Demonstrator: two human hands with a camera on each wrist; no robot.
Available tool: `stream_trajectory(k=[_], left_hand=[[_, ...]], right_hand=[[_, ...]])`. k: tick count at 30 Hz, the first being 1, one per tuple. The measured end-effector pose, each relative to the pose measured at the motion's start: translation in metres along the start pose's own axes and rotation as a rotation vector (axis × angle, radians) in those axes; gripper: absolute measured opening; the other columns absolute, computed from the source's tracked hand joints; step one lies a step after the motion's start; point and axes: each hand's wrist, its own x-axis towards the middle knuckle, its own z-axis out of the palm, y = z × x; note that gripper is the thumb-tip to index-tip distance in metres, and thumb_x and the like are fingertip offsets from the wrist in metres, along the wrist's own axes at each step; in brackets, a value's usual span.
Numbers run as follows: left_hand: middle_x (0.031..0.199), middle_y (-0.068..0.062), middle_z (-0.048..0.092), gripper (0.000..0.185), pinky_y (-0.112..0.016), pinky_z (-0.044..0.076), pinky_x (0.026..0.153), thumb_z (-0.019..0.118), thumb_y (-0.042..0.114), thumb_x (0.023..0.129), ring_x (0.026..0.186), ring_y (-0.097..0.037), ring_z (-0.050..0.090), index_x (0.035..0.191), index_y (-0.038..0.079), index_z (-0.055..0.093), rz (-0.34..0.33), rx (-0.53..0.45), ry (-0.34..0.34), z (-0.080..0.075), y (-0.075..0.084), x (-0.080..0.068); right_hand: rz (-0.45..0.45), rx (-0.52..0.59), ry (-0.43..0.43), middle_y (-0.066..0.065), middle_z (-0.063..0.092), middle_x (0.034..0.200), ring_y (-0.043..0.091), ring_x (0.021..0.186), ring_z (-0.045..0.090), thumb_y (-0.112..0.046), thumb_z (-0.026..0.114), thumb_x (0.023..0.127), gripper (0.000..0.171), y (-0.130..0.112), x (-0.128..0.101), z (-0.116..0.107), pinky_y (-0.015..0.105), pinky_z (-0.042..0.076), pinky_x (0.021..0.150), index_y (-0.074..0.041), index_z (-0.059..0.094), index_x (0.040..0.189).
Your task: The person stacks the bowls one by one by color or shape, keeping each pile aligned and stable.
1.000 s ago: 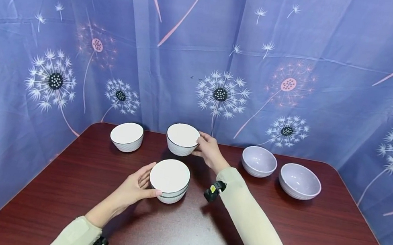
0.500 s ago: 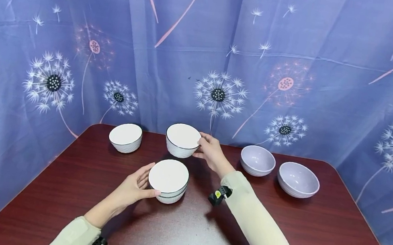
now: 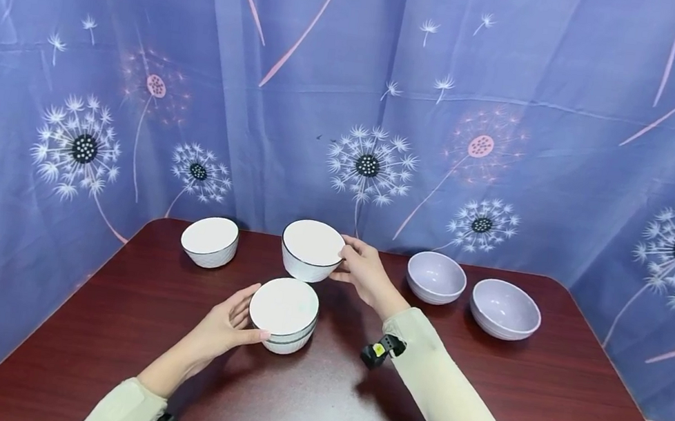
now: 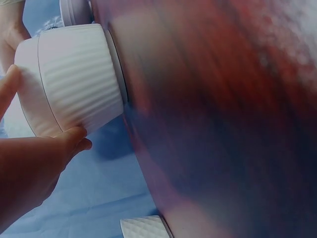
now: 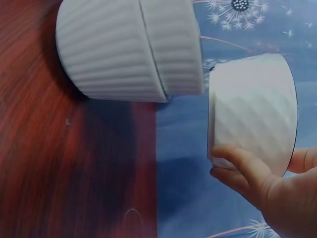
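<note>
Nearest the front edge of the tabletop (image 3: 112, 324), a stack of two ribbed white bowls (image 3: 284, 314) is steadied by the left hand (image 3: 228, 326): the thumb lies along the near side of the rim and the fingers curve round the left wall, so this grip is closed on the stack, which rests on the wood toward the middle of the tabletop. The stack looks like glazed ceramic and is judged fairly heavy, stiff, smooth and breakable; the ribbed wall (image 4: 81, 79) offers some purchase, so it is best held by the wall just under the rim, as it is here.

Just behind it, toward the back edge, a single white bowl (image 3: 311, 249) with a dark rim line is held by the right hand (image 3: 363, 269). In the right wrist view the fingers (image 5: 242, 168) are seen curled against its faceted wall with the thumb on the rim's far side, so this grip is pinching the rim on the bowl's right side. The bowl appears raised off the wood, a little above and behind the stack. A one-sided rim pinch is judged prone to tilting on a slick glaze; a deeper hold on the wall would be steadier.

Farther back, another white bowl (image 3: 210, 240) stands near the back left corner, and two lilac bowls (image 3: 436, 277) stand toward the back right.
</note>
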Motion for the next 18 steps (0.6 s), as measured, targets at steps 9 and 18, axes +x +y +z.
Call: stream_trajectory(k=[9,18], left_hand=[[0.143,-0.009,0.023,0.091,-0.035,0.021,0.105,0.076,0.015,0.068,0.130,-0.020,0.022,0.140,0.011,0.021,0.008,0.011,-0.011,-0.001,0.001,-0.001],[0.143,-0.008,0.024,0.089,-0.033,0.021,0.105,0.076,0.013,0.069,0.130,-0.020,0.023,0.139,0.010,0.021,0.023,-0.001,-0.016,-0.001,0.001,-0.001]], right_hand=[[-0.028,-0.010,-0.030,0.018,0.050,0.115,0.021,0.075,0.060,-0.002,0.040,0.081,0.046,-0.009,-0.010,0.002,0.043,0.052,0.073,-0.002,0.040,0.128],[-0.044,0.000,-0.086,0.019,0.052,0.113,0.021,0.076,0.060,-0.001,0.040,0.081,0.046,-0.014,-0.022,0.008,0.048,0.049,0.077,-0.001,0.042,0.127]])
